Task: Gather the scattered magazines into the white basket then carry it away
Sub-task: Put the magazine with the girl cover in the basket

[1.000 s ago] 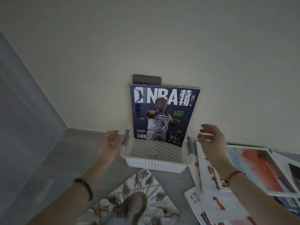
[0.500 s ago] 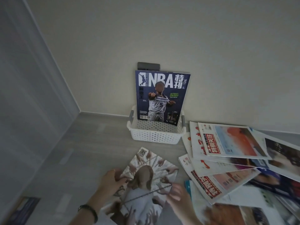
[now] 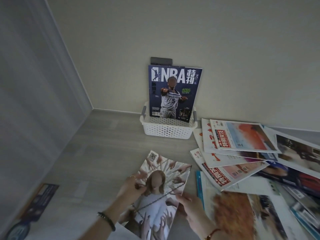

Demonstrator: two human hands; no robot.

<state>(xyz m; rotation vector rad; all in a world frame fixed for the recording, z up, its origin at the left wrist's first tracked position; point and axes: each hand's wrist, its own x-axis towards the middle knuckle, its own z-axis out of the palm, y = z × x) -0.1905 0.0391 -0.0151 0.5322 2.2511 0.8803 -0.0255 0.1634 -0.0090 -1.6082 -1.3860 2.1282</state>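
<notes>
A white perforated basket [image 3: 167,130] stands on the floor against the wall. A blue NBA magazine [image 3: 174,90] stands upright inside it, leaning on the wall. Nearer to me, a magazine with a chained figure on its cover [image 3: 161,193] is raised off the floor. My left hand [image 3: 132,187] grips its left edge and my right hand [image 3: 187,205] pinches its right edge. Several more magazines [image 3: 242,160] lie fanned out on the floor to the right of the basket.
The floor is grey wood [image 3: 97,153], meeting walls at the left and back in a corner. A dark magazine or booklet [image 3: 39,200] lies at the lower left by the side wall. A dark wall plate [image 3: 161,61] sits behind the NBA magazine.
My hands left the basket's sides, dropped to the chained-figure magazine and took hold of both its edges. The view pulled back and the magazine now sits lifted slightly.
</notes>
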